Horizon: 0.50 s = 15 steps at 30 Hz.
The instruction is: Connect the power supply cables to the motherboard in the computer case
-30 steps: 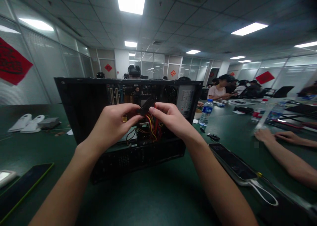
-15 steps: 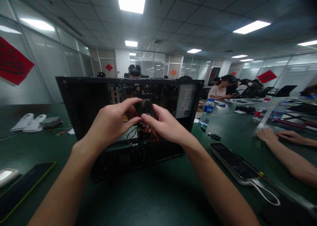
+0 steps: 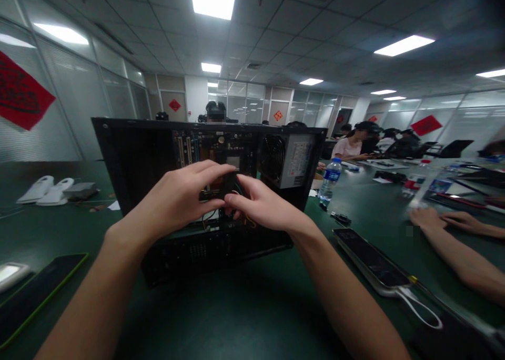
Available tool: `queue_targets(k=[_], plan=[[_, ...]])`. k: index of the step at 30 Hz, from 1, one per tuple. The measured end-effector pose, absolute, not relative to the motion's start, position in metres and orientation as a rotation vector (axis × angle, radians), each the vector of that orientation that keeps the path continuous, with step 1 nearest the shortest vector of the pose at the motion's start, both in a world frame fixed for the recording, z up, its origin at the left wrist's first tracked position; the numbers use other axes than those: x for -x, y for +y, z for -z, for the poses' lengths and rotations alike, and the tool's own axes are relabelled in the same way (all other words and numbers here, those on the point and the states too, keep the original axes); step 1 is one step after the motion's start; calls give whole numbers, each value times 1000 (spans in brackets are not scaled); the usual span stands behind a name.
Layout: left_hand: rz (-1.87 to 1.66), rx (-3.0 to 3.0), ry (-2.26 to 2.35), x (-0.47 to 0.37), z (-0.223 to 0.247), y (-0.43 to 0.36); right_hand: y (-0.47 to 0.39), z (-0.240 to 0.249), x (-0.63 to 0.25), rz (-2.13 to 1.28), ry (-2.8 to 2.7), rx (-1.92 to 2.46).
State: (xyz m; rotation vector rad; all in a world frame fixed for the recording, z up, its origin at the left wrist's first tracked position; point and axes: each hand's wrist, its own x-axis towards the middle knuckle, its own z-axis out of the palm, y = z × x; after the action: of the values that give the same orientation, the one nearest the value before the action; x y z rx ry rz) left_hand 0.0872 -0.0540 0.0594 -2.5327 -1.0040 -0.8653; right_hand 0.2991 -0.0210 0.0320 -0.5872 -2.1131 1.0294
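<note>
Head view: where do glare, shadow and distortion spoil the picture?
Head view: nearest ceiling light blown out white; computer case interior deep in shadow; black connector between left hand and right hand murky; red diamond stretched at left edge.

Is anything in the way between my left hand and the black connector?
Nothing visible: the black connector is right by your left hand's fingertips, held in your right hand, with the open computer case behind.

From my distant seat I counted one bare left hand [image 3: 177, 197], one bare right hand [image 3: 262, 202], one open black metal computer case [image 3: 118, 165], one round black fan [image 3: 273, 154], three clear plastic bottles [image 3: 330, 184], two white molded objects [image 3: 37, 189], and one flat black green-edged slab [image 3: 43, 276].
</note>
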Motion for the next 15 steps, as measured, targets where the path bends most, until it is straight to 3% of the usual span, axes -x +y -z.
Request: queue_targets(k=[15], plan=[[853,2638,-995,-86,-59,-50,-21,-33,-295,-1129,-2114,594]])
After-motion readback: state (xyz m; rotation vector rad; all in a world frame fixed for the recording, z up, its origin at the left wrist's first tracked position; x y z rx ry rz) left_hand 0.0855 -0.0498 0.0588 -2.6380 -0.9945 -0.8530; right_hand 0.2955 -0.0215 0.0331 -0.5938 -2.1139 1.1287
